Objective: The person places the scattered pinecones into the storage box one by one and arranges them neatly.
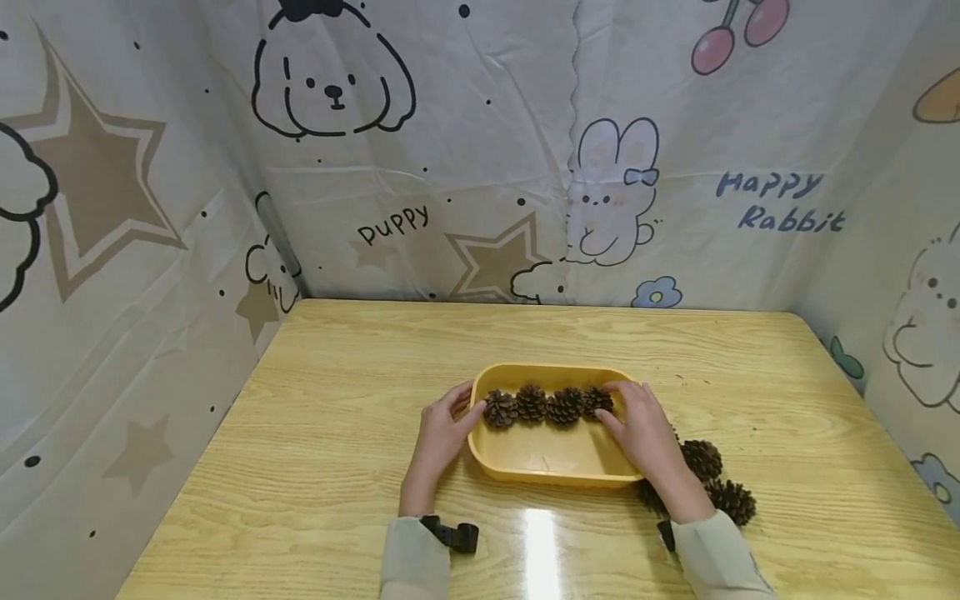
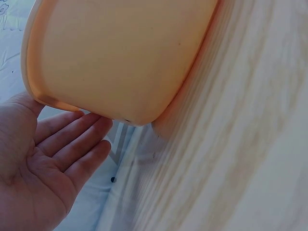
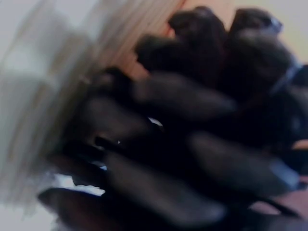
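Observation:
A yellow plastic tub [image 1: 540, 477] stands on the table with several brown pine cones [image 1: 532, 403] in a row along its far side. At its left end, my left hand [image 1: 444, 427] holds the rim, thumb over the edge and fingers along the outside wall; the left wrist view shows those fingers [image 2: 89, 144] fairly straight against the tub wall [image 2: 120, 57]. My right hand [image 1: 639, 423] reaches over the right end and pinches the rightmost pine cone [image 1: 597, 402] of the row between thumb and fingers. A blurred pine cone [image 3: 168, 120] fills most of the right wrist view.
More pine cones [image 1: 731, 502] lie on the wooden table [image 1: 337, 383] beside the tub's right end, partly hidden under my right forearm. A printed cloth [image 1: 465, 167] hangs behind the table and along both sides.

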The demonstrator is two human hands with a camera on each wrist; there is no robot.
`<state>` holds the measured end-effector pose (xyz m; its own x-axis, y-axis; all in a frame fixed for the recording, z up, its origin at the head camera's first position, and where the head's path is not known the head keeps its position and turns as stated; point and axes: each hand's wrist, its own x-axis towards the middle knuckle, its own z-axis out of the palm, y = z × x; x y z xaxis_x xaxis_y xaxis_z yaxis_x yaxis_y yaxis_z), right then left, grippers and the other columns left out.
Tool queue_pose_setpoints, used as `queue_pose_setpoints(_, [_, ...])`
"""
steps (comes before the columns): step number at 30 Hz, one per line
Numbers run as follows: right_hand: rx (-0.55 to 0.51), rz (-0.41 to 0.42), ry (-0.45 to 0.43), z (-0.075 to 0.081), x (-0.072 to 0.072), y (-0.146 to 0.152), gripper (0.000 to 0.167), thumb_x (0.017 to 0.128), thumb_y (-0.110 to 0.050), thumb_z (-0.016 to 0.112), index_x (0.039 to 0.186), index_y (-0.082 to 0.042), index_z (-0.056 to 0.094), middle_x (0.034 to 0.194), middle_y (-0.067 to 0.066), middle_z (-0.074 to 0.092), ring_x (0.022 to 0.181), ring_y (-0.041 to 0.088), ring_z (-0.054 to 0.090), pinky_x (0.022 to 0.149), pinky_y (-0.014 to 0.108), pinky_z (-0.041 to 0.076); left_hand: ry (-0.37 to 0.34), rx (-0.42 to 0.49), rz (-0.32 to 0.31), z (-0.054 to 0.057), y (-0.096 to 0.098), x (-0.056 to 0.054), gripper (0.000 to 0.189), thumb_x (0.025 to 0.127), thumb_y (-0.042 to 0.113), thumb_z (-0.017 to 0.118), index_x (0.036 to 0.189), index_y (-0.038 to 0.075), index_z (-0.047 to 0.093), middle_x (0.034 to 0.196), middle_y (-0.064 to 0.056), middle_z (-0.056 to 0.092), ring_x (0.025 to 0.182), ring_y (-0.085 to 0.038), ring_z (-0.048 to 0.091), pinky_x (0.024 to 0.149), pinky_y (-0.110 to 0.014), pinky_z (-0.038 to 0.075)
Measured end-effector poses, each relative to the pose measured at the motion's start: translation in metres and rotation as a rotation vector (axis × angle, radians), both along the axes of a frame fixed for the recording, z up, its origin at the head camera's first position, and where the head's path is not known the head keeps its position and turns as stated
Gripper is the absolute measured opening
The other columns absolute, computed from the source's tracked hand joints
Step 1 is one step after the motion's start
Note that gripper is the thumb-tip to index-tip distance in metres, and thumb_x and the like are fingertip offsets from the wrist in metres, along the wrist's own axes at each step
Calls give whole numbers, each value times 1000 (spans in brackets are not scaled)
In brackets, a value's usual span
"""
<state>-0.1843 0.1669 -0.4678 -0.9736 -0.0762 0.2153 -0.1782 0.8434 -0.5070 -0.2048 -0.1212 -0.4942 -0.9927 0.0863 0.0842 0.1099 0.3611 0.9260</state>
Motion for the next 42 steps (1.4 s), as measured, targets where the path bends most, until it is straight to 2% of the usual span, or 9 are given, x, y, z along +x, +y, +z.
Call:
queue_pose_setpoints(3, [-48, -27, -8, 0, 3, 1, 46, 93, -19, 67, 131, 3, 54, 131, 25, 57, 123, 45, 53, 110, 61, 43, -3, 4, 0, 0, 1, 0, 48, 95, 25, 65, 138, 4, 55, 136, -18, 60, 125, -33, 59, 106, -39, 54])
queue_pose_setpoints(6, [-86, -43, 42, 0, 5, 2, 48, 92, -20, 68, 131, 4, 52, 131, 25, 56, 119, 45, 56, 101, 60, 51, -12, 9, 5, 0, 1, 0, 49, 95, 25, 66, 138, 4, 55, 137, -18, 60, 126, -32, 59, 106, -38, 54])
queue_pose_setpoints(12, [-130, -66, 187, 0, 11, 6, 46, 89, -14, 72, 127, 4, 56, 123, 23, 60, 112, 43, 60, 95, 57, 55, -6, -10, 8, -1, 0, 0, 49, 95, 24, 66, 138, 4, 55, 136, -18, 60, 125, -32, 60, 105, -37, 54])
queue_pose_setpoints(18, [-117, -79, 294, 0, 24, 17, 42, 84, -7, 76, 122, 4, 59, 117, 23, 63, 102, 42, 64, 79, 56, 60, -7, -13, 15, -1, 0, 1, 49, 95, 24, 66, 138, 4, 55, 135, -18, 61, 125, -33, 59, 106, -37, 54])
queue_pose_setpoints(24, [-112, -94, 390, 0, 37, 32, 42, 79, -1, 79, 117, 6, 61, 111, 23, 65, 98, 43, 65, 75, 57, 59, -19, -7, 16, -1, 1, -1, 49, 95, 24, 66, 138, 4, 55, 135, -19, 61, 126, -32, 59, 107, -38, 53])
queue_pose_setpoints(31, [-122, -153, 399, 3, 55, 50, 41, 77, 0, 79, 115, 4, 63, 111, 22, 67, 105, 42, 63, 83, 57, 53, -26, -2, 15, 2, 2, 0, 49, 95, 23, 66, 138, 4, 54, 135, -18, 61, 126, -32, 59, 107, -37, 53])
queue_pose_setpoints(35, [-92, -171, 404, 3, 66, 64, 43, 75, 1, 80, 115, 3, 63, 110, 23, 67, 101, 44, 64, 80, 59, 52, -24, -1, 14, 3, 2, 0, 49, 95, 23, 66, 138, 4, 55, 135, -19, 61, 126, -32, 59, 107, -38, 53])
queue_pose_setpoints(42, [-36, -209, 308, 2, 82, 88, 40, 81, -4, 78, 117, 2, 63, 109, 24, 66, 88, 46, 65, 73, 62, 55, -21, -8, 17, 3, 3, 1, 49, 95, 23, 66, 138, 4, 55, 135, -19, 61, 125, -32, 60, 106, -38, 54])
